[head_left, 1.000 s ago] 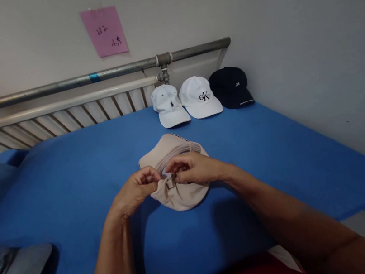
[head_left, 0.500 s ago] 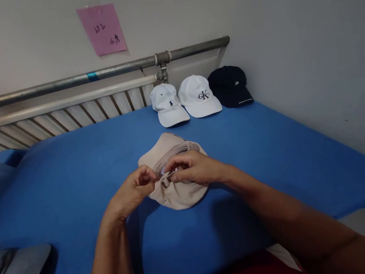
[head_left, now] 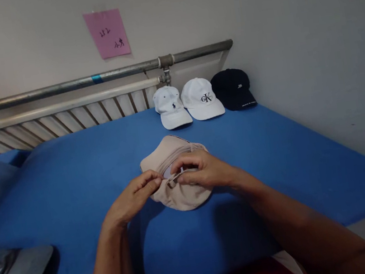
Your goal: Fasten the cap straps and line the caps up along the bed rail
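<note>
A beige cap (head_left: 185, 198) lies upside down on the blue-covered table, its brim pointing away to the upper left. My left hand (head_left: 136, 194) pinches the left edge of the cap's back opening, thumb and forefinger close together. From the right, my right hand (head_left: 204, 170) is closed on the cap's back strap (head_left: 183, 172), with its thumb below and fingers over the opening. A small buckle (head_left: 171, 183) on the strap shows between the two hands. Part of the cap's inside is hidden behind my right hand.
Along the back stand a white cap with a small dark logo (head_left: 171, 106), a white cap with black letters (head_left: 202, 99) and a black cap (head_left: 233, 89). A grey cap (head_left: 34, 269) lies at the near left. Behind the table (head_left: 82, 179) are a radiator (head_left: 63, 118) and a metal pipe (head_left: 125, 72).
My left fingers have straightened somewhat and moved slightly right along the cap's edge. My right hand keeps its hold on the strap. The whole view has shifted a little.
</note>
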`<state>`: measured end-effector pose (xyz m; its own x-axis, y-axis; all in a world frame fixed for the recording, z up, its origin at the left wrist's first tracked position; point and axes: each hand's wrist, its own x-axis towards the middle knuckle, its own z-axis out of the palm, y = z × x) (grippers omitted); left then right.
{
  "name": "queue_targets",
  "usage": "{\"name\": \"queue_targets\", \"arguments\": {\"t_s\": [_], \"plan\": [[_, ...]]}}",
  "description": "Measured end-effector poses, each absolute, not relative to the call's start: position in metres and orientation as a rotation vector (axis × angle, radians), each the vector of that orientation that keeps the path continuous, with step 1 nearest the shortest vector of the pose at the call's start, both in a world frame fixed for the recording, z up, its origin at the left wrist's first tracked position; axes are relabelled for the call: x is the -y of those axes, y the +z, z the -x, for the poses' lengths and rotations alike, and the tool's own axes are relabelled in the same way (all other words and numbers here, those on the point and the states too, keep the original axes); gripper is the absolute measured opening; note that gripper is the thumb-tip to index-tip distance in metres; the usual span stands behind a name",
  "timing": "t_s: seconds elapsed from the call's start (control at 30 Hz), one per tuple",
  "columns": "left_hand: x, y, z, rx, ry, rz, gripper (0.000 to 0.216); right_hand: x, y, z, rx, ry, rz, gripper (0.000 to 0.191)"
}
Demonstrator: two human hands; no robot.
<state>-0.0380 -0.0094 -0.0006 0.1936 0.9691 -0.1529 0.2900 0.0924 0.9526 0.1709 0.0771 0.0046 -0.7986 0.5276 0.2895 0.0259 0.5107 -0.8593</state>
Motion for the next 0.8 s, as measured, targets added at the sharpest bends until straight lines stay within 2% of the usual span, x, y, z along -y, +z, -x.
{"name": "queue_targets", "arguments": {"t_s": [0.2,0.43,0.8], "plan": [[0.011,-0.002,0.039,-1.246,0.720,-1.362,0.028,-0.074,0.010,-0.172,2.321,1.060,0.229,0.013],[0.012,-0.001,0.039,-1.160,0.850,-1.219,0.019,-0.071,0.009,-0.172,2.359,1.015,0.236,0.013],[0.018,0.007,0.035,-1.253,1.007,-1.373,0.009,-0.070,0.008,-0.173,2.378,0.909,0.175,0.014]]}}
